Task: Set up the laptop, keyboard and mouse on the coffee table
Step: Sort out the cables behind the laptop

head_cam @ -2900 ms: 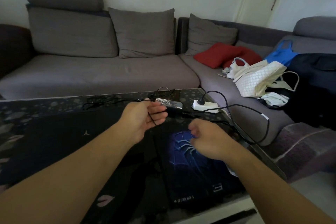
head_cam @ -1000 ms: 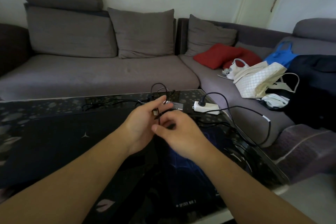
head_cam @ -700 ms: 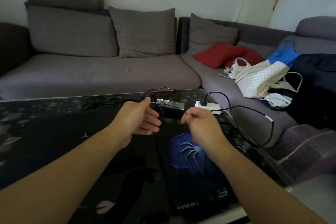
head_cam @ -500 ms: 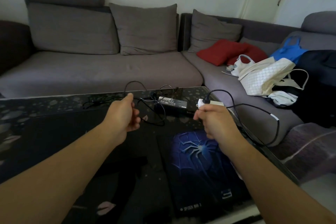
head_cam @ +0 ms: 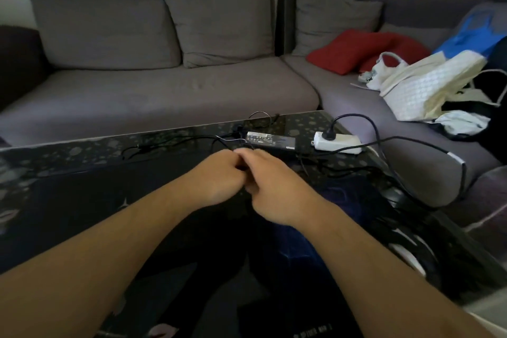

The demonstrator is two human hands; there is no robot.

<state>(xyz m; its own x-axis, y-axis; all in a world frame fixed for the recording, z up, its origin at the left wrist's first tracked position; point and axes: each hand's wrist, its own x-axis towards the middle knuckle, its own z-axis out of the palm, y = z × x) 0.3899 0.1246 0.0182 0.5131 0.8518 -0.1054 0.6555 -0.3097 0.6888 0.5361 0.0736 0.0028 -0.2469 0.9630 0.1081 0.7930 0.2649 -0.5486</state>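
Both our hands meet above the counter (head_cam: 82, 151): left hand (head_cam: 216, 175) and right hand (head_cam: 270, 186) curled, knuckles touching; whether they pinch the cable (head_cam: 178, 143), we cannot tell.

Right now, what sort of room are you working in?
Most likely a home living room. A grey corner sofa with loose cushions and a red pillow wraps around a dark glass coffee table, and bags lie piled on the sofa's right side.
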